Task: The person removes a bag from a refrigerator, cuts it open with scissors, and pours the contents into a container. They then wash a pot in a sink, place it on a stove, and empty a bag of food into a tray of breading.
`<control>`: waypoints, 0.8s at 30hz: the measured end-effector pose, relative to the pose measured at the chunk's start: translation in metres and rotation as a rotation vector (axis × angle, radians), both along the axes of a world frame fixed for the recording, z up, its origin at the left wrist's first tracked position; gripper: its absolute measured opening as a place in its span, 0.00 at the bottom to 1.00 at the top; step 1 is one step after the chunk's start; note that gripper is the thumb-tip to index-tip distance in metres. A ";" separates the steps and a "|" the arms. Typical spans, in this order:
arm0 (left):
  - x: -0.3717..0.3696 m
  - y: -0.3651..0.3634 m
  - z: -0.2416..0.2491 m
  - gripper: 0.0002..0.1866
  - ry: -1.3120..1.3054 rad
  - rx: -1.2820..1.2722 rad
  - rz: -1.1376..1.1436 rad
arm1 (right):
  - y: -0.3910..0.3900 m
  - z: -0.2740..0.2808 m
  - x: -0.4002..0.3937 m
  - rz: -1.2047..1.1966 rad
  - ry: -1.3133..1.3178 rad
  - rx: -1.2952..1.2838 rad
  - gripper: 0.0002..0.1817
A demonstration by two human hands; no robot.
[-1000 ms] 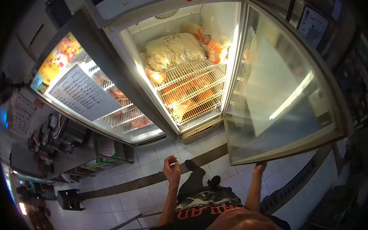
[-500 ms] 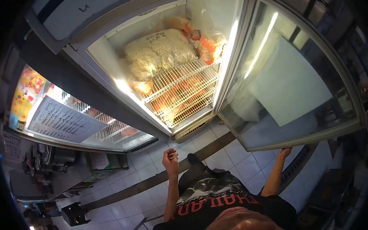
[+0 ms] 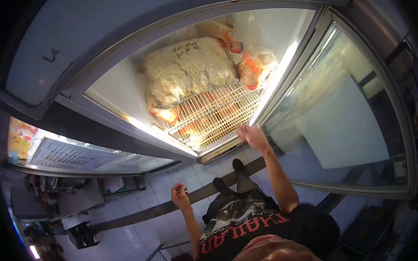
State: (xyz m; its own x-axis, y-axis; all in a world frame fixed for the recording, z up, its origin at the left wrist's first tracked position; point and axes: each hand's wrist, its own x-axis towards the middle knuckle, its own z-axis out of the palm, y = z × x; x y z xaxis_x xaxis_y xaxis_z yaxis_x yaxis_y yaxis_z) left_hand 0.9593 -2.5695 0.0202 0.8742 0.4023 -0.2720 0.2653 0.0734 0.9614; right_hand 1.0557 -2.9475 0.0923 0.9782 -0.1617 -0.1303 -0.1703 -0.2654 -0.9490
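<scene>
My right hand [image 3: 253,137] is raised in front of the lit, open fridge, near the front edge of its wire shelf [image 3: 212,109]. Its fingers point forward, somewhat blurred, and no object shows in them. Low on the left, over the floor, hangs my left hand [image 3: 179,195], fingers loosely bent and apart, touching nothing visible. On the shelf lies a large clear bag of pale, crumbly food [image 3: 187,71] with handwritten marks on top. Beside it are a knotted clear bag with orange-red print [image 3: 257,67] and a smaller orange-tinted bag [image 3: 165,113] at the front left.
The glass door [image 3: 344,124] stands swung open at the right, with a white sheet on it. At the left, a second fridge door carries a handwritten paper [image 3: 70,153]. A dark stool [image 3: 83,235] stands on the tiled floor [image 3: 143,217] near a counter.
My right hand has left the edge of the glass door and moved up and left toward the shelf. My left hand has shifted slightly left and down. The fridge looks nearer.
</scene>
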 end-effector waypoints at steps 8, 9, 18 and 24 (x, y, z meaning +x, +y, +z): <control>-0.006 -0.035 0.014 0.06 -0.019 -0.033 0.327 | -0.054 0.089 0.311 -0.531 -0.410 0.548 0.15; -0.011 -0.037 0.008 0.06 -0.040 -0.055 0.347 | -0.075 0.060 0.359 -0.598 -0.420 0.494 0.15; -0.030 -0.055 -0.009 0.05 -0.025 -0.121 0.534 | -0.114 0.047 0.395 -0.534 -0.373 0.490 0.17; -0.014 -0.055 0.007 0.04 -0.031 -0.110 0.538 | -0.142 0.078 0.387 -0.612 -0.513 0.049 0.19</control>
